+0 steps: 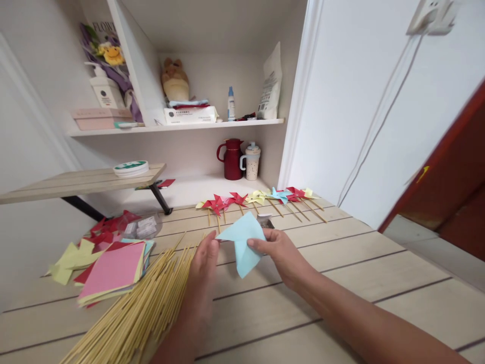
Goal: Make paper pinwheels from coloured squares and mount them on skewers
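Right-hand grip (280, 253) is pinching one light-blue paper piece (246, 230) between thumb and fingers, while left-hand grip (203, 263) is meeting its left point with thumb and forefinger nearly together; whether it is clamping the paper, I cannot tell. Paper and hands are hovering over the worktop (348, 303), one point of the paper hanging downward. One small box (270, 223) is standing just behind the right hand, partly hidden. One bundle of sticks (151, 298), too many to count, is lying beside the left forearm. Left of it, one stack of paper squares (113, 270) is showing pink on top, with one yellow cut sheet (71, 259) lying beside it. One clear container (158, 228) is holding at least two little white boxes (147, 225). Farther back, roughly eight pinwheels (280, 196) are overlapping in one row. Behind them, one red jug (232, 162) and one lidded cup (252, 164) are standing side by side.
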